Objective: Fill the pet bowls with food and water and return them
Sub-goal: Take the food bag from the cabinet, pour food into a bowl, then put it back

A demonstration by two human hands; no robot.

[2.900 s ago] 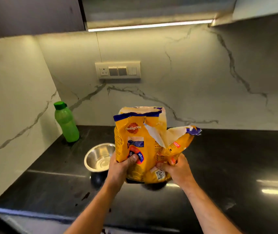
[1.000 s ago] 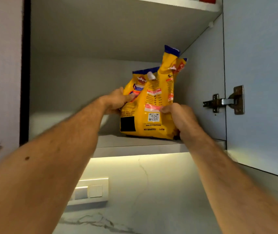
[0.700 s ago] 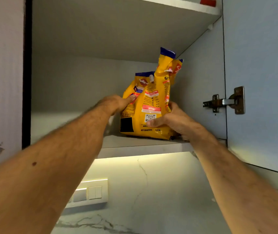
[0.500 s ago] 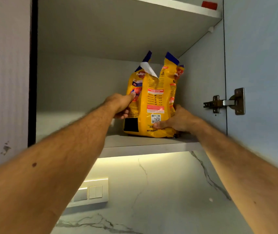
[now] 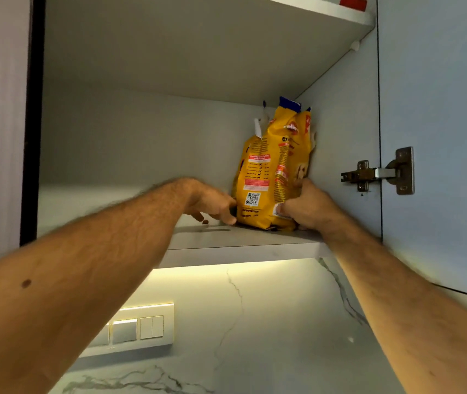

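Pet food bag: we see the yellow pet food bag standing upright on the lower cupboard shelf, pushed into the back right corner against the cupboard's right wall, its torn blue-edged top open.
Right hand: our right hand grips the bag low on its right side, fingers curled round the lower corner with the thumb up along the bag's edge.
Left hand: our left hand is just beside the bag's lower left edge, fingertips pointing down toward the shelf; the fingers are loosely bent and grasp nothing, and we cannot tell whether they touch the bag.
Kibble: one small brown piece lies on the shelf under the left fingers.
Cupboard door: the door stands open at right, held by a metal hinge.
Below: a lit marble wall with a switch plate.
Upper shelf: a red item sits at its edge, mostly hidden.
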